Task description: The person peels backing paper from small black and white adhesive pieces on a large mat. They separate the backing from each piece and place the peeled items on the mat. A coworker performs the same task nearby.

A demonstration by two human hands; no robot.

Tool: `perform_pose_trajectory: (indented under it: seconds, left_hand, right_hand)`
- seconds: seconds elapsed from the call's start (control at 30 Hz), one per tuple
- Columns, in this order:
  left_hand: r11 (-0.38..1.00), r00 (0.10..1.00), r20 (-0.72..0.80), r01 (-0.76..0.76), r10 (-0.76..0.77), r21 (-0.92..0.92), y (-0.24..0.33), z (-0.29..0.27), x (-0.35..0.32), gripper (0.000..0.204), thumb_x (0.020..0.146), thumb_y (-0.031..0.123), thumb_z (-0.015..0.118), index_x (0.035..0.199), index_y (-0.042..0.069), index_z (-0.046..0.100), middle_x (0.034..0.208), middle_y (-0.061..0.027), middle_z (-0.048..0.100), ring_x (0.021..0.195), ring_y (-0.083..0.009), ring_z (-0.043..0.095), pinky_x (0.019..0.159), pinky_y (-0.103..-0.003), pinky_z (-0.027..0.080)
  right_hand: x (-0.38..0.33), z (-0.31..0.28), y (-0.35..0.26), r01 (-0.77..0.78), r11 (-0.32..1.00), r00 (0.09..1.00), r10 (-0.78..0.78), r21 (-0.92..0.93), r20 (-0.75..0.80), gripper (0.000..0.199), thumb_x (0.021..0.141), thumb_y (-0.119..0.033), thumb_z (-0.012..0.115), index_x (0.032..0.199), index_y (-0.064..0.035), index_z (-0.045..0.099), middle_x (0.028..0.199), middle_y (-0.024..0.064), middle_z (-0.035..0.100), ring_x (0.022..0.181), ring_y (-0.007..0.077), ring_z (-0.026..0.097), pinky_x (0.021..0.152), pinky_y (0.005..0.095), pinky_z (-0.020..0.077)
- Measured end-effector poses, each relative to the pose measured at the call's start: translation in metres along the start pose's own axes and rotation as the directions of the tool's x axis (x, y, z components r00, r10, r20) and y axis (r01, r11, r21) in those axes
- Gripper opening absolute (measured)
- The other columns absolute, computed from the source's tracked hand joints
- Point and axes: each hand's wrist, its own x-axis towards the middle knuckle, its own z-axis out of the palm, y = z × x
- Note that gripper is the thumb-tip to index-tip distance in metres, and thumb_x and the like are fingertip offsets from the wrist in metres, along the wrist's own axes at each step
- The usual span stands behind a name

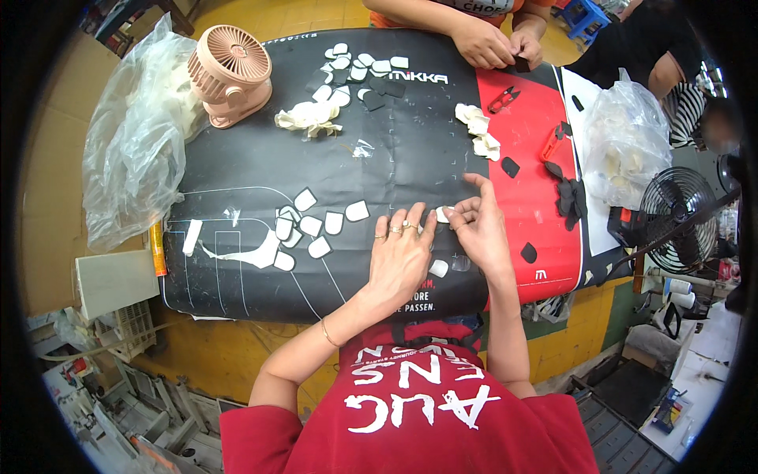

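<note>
A small white patch (443, 215) with rounded corners is pinched between the thumb and forefinger of my right hand (483, 235), low over the black table covering (260, 158). My left hand (401, 251) lies with its fingers stretched out flat on the covering, fingertips close to that patch. Just below the hands rests another white patch (438, 269). Left of my left hand several black-edged white patches are scattered, among them one patch (357, 211) set a little apart. A curved white strip (245, 254) lies further left.
A pink fan (230, 75) and a clear plastic bag (130, 142) stand at the left. Beyond are more patches (359, 73) and crumpled white scraps (309, 118). Red-handled snips (553, 144) lie right. Across the table, a co-worker's hands (493, 46) hold a small dark piece.
</note>
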Motion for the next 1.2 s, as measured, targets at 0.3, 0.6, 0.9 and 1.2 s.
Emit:
perform_pose_trajectory:
  seconds: [0.3, 0.6, 0.9, 1.2]
  left_hand:
    - [0.969, 1.0, -0.021, 0.013, -0.019, -0.245, -0.009, 0.0, -0.003, 0.048, 0.083, 0.006, 0.064, 0.13, 0.003, 0.061, 0.134, -0.0131, 0.051, 0.117, -0.0322, 0.05, 0.102, -0.046, 0.033]
    - [0.96, 0.998, -0.057, 0.02, -0.037, -0.278, -0.008, 0.002, -0.005, 0.044, 0.086, 0.004, 0.061, 0.13, 0.002, 0.061, 0.133, -0.0143, 0.053, 0.116, -0.0318, 0.051, 0.101, -0.046, 0.034]
    - [0.914, 0.98, -0.134, 0.08, -0.144, -0.398, -0.011, 0.005, -0.008, 0.046, 0.084, -0.001, 0.062, 0.13, 0.0, 0.061, 0.136, -0.0183, 0.052, 0.105, -0.0334, 0.053, 0.1, -0.045, 0.036]
    - [0.982, 0.996, -0.084, 0.025, -0.042, -0.188, -0.006, 0.007, -0.009, 0.048, 0.081, 0.0, 0.065, 0.129, -0.004, 0.059, 0.136, -0.0198, 0.05, 0.116, -0.0356, 0.052, 0.101, -0.047, 0.037]
  right_hand:
    - [-0.003, 0.003, 0.004, 0.06, 0.992, 0.997, -0.055, 0.115, -0.046, 0.048, 0.089, -0.003, 0.071, 0.128, -0.0025, 0.044, 0.081, 0.0082, 0.066, 0.071, 0.0129, 0.065, 0.066, 0.0287, 0.0517]
    - [0.0, 0.004, 0.003, 0.012, 0.996, 0.999, -0.009, 0.087, -0.036, 0.044, 0.088, -0.006, 0.072, 0.123, -0.0039, 0.045, 0.079, 0.0084, 0.067, 0.068, 0.0137, 0.065, 0.062, 0.0309, 0.0499]
    - [-0.001, 0.006, -0.003, -0.041, 0.999, 0.999, 0.042, 0.036, -0.02, 0.043, 0.089, -0.008, 0.073, 0.121, -0.0045, 0.045, 0.08, 0.0065, 0.067, 0.066, 0.0115, 0.063, 0.063, 0.0291, 0.0488]
    - [0.0, 0.011, -0.006, 0.034, 0.999, 0.999, -0.034, -0.011, -0.032, 0.04, 0.089, -0.006, 0.071, 0.12, -0.0041, 0.046, 0.076, 0.0083, 0.066, 0.061, 0.0165, 0.064, 0.06, 0.0334, 0.0492]
